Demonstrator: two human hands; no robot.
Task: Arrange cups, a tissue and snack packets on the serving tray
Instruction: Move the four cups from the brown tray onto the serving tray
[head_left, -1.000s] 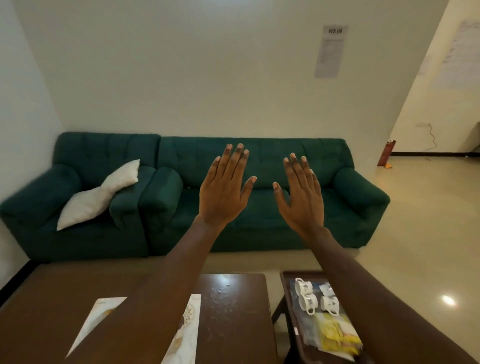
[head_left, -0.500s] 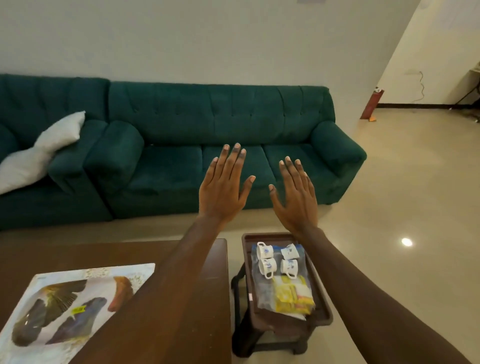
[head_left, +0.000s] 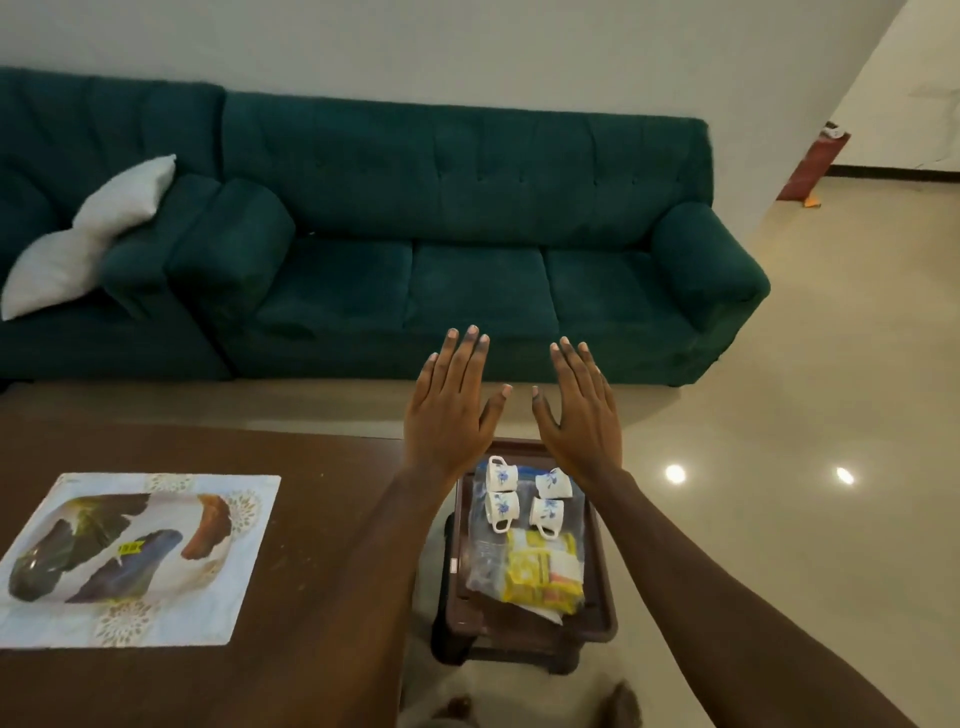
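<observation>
Living-room floor, green sofa (head_left: 467, 249) behind: serving tray (head_left: 135, 561) on brown table (head_left: 322, 545), left of both arms; snack packets (head_left: 543, 574), then four cups (head_left: 524, 493) on low stool (head_left: 597, 618) beneath left hand (head_left: 449, 410) and right hand (head_left: 582, 410), both spread flat, empty.

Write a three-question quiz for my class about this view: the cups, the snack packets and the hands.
1. How many cups stand on the small side table?
2. True or false: the left hand is gripping a cup.
3. Multiple choice: where do the yellow snack packets lie?
A. On the sofa
B. On the small side table, on the person's side of the cups
C. On the printed mat on the big table

Key
1. Four.
2. False; both it and the right hand are held flat and open, holding nothing.
3. B.
</observation>
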